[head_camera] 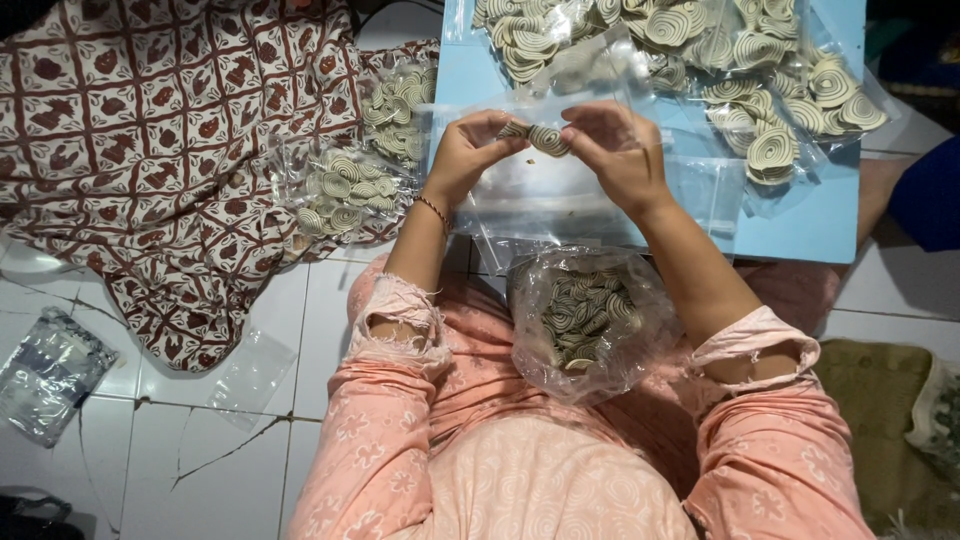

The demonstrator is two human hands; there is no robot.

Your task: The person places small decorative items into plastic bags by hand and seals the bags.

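Observation:
My left hand (470,150) and my right hand (618,150) meet over a light blue board (800,225), fingertips pinched together on a small stack of cream and brown spiral crackers (543,138). Under the hands lies a clear plastic bag (560,195), flat on the board. In my lap sits an open plastic bag of spiral crackers (585,318). A loose heap of the same crackers (700,50) covers the far part of the board, on clear plastic.
Two filled cracker bags (345,190) lie on a brown patterned cloth (150,130) at the left. Flat plastic bags (50,375) and one single clear bag (250,375) rest on the cracked white tile floor. An olive cushion (880,430) is at the right.

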